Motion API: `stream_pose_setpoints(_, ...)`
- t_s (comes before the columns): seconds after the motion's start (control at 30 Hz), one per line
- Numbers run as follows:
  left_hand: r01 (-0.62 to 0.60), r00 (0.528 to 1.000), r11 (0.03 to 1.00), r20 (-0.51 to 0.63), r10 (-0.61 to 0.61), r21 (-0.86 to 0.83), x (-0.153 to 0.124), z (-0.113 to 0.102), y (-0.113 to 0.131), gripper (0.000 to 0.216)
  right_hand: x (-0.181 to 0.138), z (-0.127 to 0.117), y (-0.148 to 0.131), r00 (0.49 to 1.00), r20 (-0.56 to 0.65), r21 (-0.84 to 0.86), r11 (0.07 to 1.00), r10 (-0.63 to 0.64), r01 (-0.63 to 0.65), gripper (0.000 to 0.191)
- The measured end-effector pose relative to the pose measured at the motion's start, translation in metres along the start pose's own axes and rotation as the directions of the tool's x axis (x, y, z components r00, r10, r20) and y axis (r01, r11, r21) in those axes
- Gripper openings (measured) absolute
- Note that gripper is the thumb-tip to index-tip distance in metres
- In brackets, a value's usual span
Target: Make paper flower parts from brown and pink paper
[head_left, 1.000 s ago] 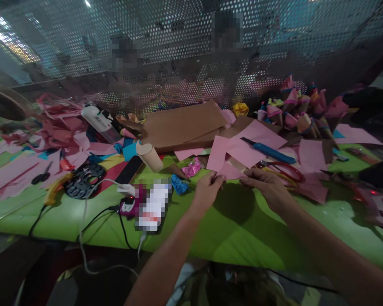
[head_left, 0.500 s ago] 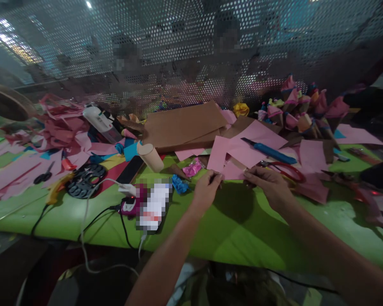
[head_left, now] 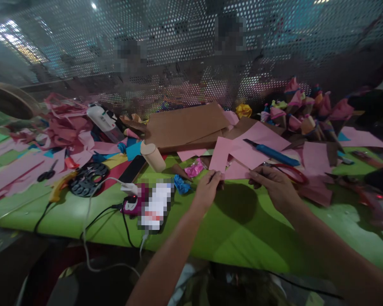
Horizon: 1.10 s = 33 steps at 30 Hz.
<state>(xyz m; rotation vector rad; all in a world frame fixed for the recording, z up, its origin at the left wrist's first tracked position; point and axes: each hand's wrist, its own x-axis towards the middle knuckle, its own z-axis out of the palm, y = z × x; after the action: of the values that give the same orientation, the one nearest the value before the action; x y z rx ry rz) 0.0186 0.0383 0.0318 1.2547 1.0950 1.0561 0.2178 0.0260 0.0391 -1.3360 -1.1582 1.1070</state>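
My left hand (head_left: 210, 189) is closed, thumb and fingers pinched at the near left edge of a small pink paper piece (head_left: 236, 171). At its right edge, my right hand (head_left: 272, 182) is pinched in the same way. Both hands are just above the green tabletop. Behind them lie larger pink paper sheets (head_left: 258, 140), with a blue-handled cutter (head_left: 276, 154) on top. Partly behind my right hand are red-handled scissors (head_left: 293, 173). A crumpled pink wrapper (head_left: 194, 168) and a blue crumpled paper piece (head_left: 181, 185) sit left of my left hand.
A phone (head_left: 155, 206) with a cable lies by a purple power socket (head_left: 134, 206). Brown cardboard (head_left: 185, 125) and a paper tube (head_left: 153, 157) stand behind. Wrapped paper flowers (head_left: 303, 106) fill the back right. A yellow-handled glue gun (head_left: 62, 187) is at left.
My right hand has moved slightly right, widening the gap between my hands a little. The whole view has shifted slightly. Other things on the table have stayed in place.
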Motion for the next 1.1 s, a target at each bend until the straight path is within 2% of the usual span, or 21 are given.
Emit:
stream_pose_setpoints(0.1, -0.021, 1.0, 1.0, 0.006, 0.021, 0.0, -0.001, 0.0, 0.002, 0.03, -0.002, 0.0, 0.001, 0.997, 0.073, -0.052, 0.999, -0.009, 0.013, 0.05)
stream_pose_setpoints(0.23, 0.018, 0.999, 1.0, 0.034, -0.018, -0.004, -0.001, 0.001, 0.005, 0.026, -0.004, 0.002, 0.002, 0.987, 0.162, -0.063, 0.998, 0.017, -0.006, 0.05)
stream_pose_setpoints(0.37, 0.014, 1.0, 1.0, 0.013, -0.014, -0.024, -0.001, 0.002, 0.007, 0.021, -0.004, 0.002, 0.002, 0.986, 0.164, -0.078, 0.997, 0.017, -0.005, 0.053)
stream_pose_setpoints(0.53, -0.069, 0.998, 0.994, 0.015, 0.068, 0.089, 0.0, 0.001, 0.008, 0.015, -0.005, 0.002, -0.001, 0.981, 0.193, -0.151, 0.988, -0.011, 0.041, 0.054)
stream_pose_setpoints(0.7, -0.057, 0.998, 0.996, -0.017, 0.058, 0.071, -0.002, 0.001, 0.01, 0.018, -0.005, 0.003, 0.001, 0.976, 0.219, -0.193, 0.979, -0.018, 0.062, 0.05)
stream_pose_setpoints(0.93, -0.075, 0.997, 0.996, -0.012, 0.076, 0.057, -0.002, 0.003, 0.012, 0.008, -0.005, 0.003, -0.001, 0.961, 0.272, -0.264, 0.958, -0.039, 0.114, 0.048)
stream_pose_setpoints(1.1, -0.079, 0.996, 0.993, -0.027, 0.081, 0.089, -0.002, 0.003, 0.006, 0.012, -0.006, 0.004, -0.001, 0.971, 0.237, -0.246, 0.965, -0.035, 0.094, 0.05)
